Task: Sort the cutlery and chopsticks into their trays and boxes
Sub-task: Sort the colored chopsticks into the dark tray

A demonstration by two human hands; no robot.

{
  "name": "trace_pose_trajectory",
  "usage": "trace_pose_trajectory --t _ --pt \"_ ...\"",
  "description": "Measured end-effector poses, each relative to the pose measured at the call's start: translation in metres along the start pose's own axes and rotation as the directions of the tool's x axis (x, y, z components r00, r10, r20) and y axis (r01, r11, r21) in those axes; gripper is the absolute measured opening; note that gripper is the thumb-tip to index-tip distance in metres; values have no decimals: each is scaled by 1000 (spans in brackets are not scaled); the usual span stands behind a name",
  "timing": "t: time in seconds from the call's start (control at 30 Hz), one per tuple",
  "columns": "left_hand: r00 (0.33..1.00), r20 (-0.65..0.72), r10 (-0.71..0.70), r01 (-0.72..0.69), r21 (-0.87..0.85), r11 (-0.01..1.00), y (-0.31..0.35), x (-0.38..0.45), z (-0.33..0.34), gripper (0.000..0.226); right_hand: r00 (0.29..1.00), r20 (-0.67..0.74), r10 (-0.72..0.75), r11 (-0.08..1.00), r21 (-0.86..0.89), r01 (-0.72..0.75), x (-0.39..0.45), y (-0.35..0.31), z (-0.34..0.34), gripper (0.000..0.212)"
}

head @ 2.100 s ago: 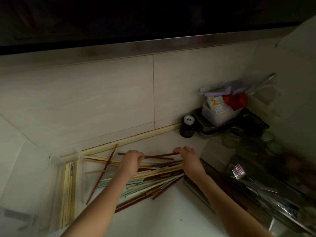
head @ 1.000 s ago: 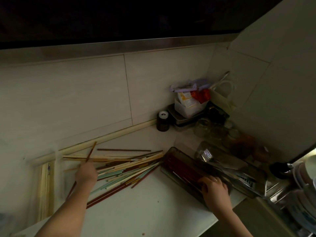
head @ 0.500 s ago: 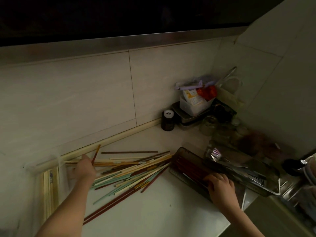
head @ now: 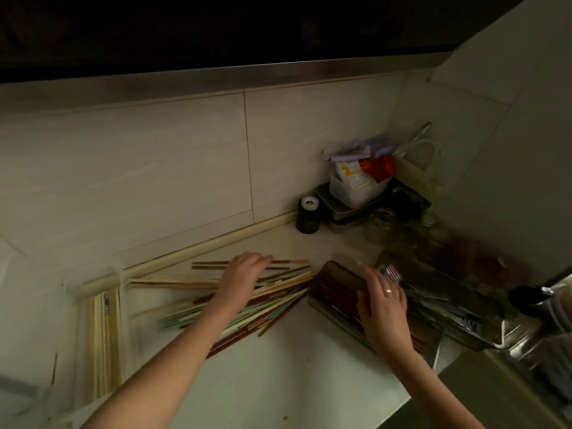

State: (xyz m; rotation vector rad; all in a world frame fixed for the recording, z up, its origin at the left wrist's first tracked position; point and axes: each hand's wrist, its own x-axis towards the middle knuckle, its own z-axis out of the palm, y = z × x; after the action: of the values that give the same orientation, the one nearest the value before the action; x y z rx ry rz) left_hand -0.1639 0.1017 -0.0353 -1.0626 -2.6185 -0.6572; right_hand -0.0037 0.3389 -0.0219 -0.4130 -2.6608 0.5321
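The loose chopsticks (head: 272, 300) lie in a mixed heap on the pale desk (head: 278, 382), fanned out between the two arms; there are cream, brown, dark red and light green sticks among them. The left hand (head: 244, 274) rests on top of this heap with its fingers stretched forward and lying flat on the sticks, so its grip is apart and it holds no stick that I can see. Just to the right of the heap stands a dark tray (head: 337, 275), and dark red chopsticks (head: 332, 294) already lie in it side by side. The right hand (head: 383, 308) lies over this tray with the fingers straight and a little spread; its grip is also apart, and a ring shows on one finger. Whether something is under this palm, I cannot tell.

Behind the right hand is a second tray (head: 448, 289) with metal cutlery, where the head of a fork (head: 390, 271) is bright. At the far left a box (head: 106, 342) holds cream chopsticks, all in one direction. In the corner by the tiled wall stand a small dark jar (head: 308, 216) and a white container (head: 356, 188) with packets.
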Motion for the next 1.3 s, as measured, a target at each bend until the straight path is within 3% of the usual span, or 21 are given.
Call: trace_pose_trajectory --t 0.1,0.17,0.37,0.47,0.6,0.73,0.97,1.07,1.2,1.3 --pt "984 78 163 -158 -61 986 46 19 15 40 987 13 -160 978 -135 161 10 -7 -11 47" --pt "968 95 234 -227 -79 971 76 32 25 35 985 76 -156 968 -186 168 15 -6 -12 42" --pt "920 -25 391 -392 -11 920 128 52 48 43 985 123 119 991 -76 -110 8 35 -16 42" --pt "965 31 261 -262 17 965 121 45 60 51 960 206 191 981 -78 -178 -7 63 -20 45" --pt "997 74 21 -23 30 999 82 13 64 45 923 335 190 980 -119 -158 -25 78 -10 57" --pt "945 233 -229 208 111 972 31 -32 60 33 920 356 163 984 -125 -126 -24 66 0 52" --pt "905 345 -250 210 147 966 -2 -56 47 35 953 279 -115 987 -75 141 -7 10 28 42" --pt "886 387 -255 190 198 962 -3 -57 47 47 848 425 -317 935 -9 354 -2 -17 46 41" --pt "892 383 -242 185 181 966 -5 -63 48 42 643 705 -299 914 20 404 2 -46 75 52" --pt "897 367 -248 193 180 965 -5 -62 49 38 603 717 -350 861 -8 509 6 -56 95 68"
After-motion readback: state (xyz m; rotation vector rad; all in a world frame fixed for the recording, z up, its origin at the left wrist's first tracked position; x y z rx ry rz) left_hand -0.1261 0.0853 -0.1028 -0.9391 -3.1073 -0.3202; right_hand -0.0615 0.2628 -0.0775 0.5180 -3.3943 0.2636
